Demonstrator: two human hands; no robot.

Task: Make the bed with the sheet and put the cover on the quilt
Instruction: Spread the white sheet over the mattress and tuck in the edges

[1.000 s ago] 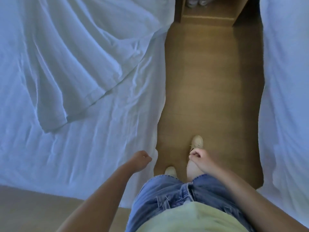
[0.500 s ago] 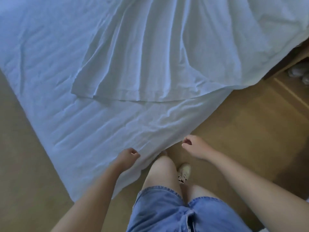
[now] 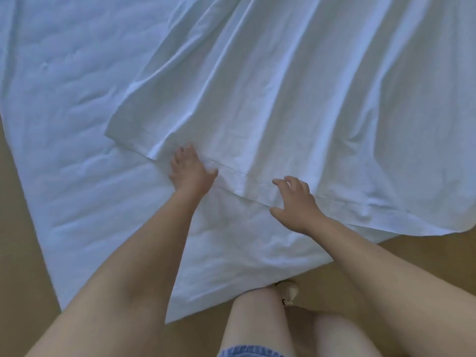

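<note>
Left hand presses flat on the hem of the cover over the quilt, right hand spread-fingered beside it, neither gripping anything.

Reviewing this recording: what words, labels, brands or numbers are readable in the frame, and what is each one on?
No text can be read in this frame.
Hemmed white cloth: plain, no label showing.
Quilted white layer under it: plain.
Shoe: small dark marks, too small to read.
Denim shorts: no tag visible.
</note>
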